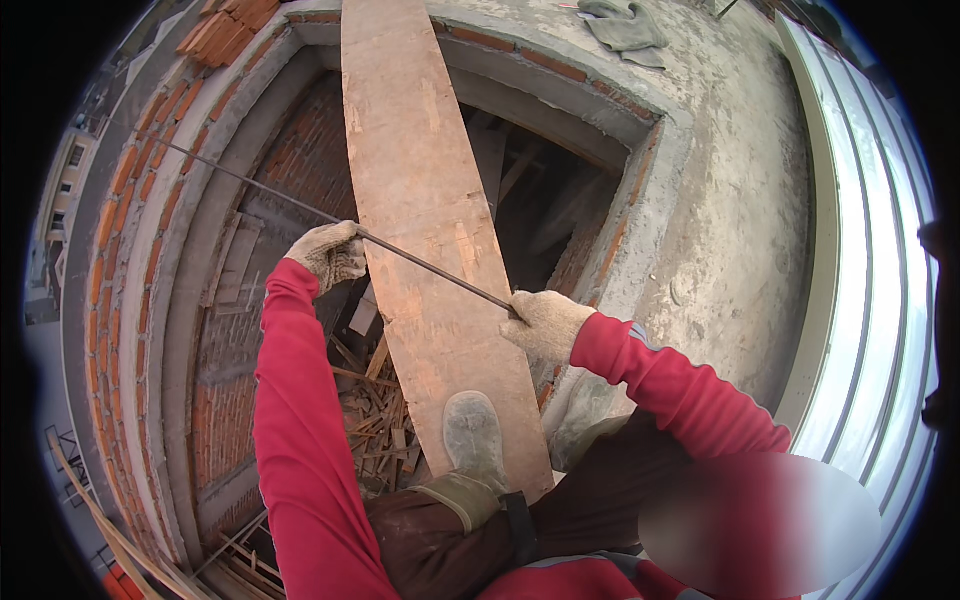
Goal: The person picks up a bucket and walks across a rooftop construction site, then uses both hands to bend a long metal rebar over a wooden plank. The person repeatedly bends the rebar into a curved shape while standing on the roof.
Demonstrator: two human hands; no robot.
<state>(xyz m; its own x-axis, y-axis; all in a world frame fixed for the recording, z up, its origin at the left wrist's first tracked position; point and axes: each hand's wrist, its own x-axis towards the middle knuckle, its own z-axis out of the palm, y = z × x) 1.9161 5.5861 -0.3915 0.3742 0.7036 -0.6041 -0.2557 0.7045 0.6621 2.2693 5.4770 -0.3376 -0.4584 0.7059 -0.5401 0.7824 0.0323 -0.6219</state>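
Note:
A long thin dark metal rod runs slantwise across my front, from the brick wall at the far left to my right hand. My left hand, in a knitted cream work glove, is closed round the rod partway along. My right hand, gloved alike, grips its near end. Beneath the rod lies a wide wooden plank, spanning a deep opening. One of my boots stands on this plank; the other boot is beside it on the right, partly hidden by my leg.
The opening drops to a lower level with scattered wood scraps. Brick walls and a concrete rim surround it. Stacked bricks sit at the far left corner. A grey cloth lies on concrete at far right; corrugated metal sheeting borders the right.

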